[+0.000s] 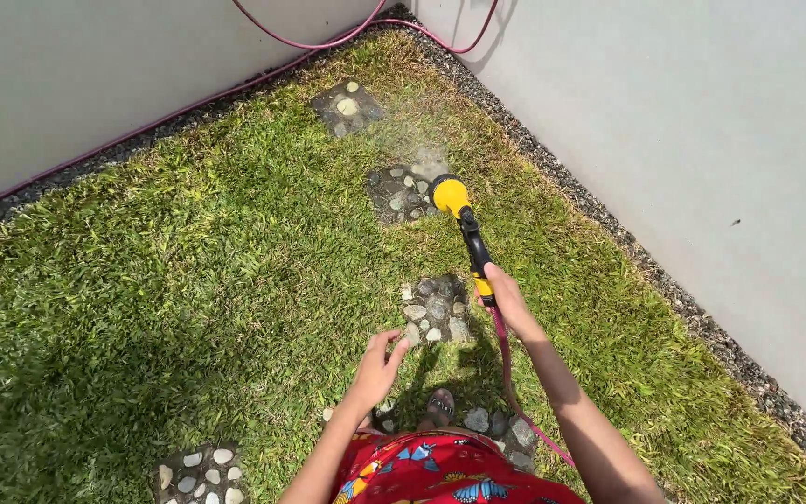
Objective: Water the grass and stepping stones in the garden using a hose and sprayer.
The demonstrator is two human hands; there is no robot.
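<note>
My right hand [507,301] grips the black and yellow handle of a hose spray nozzle [460,217] and points it forward over the grass. A fine mist leaves the round yellow head toward a pebble stepping stone [401,191]. A pink hose [507,373] hangs from the handle down past my right arm. Empty, with its fingers apart, my left hand [380,364] hovers above the grass near another pebble stepping stone [435,311].
The lawn [188,271] fills a corner between two pale walls [683,121], edged by a gravel strip [701,322]. The pink hose [142,126] also runs along the wall base. More stepping stones [346,105] lie in a line. My foot [439,408] shows below.
</note>
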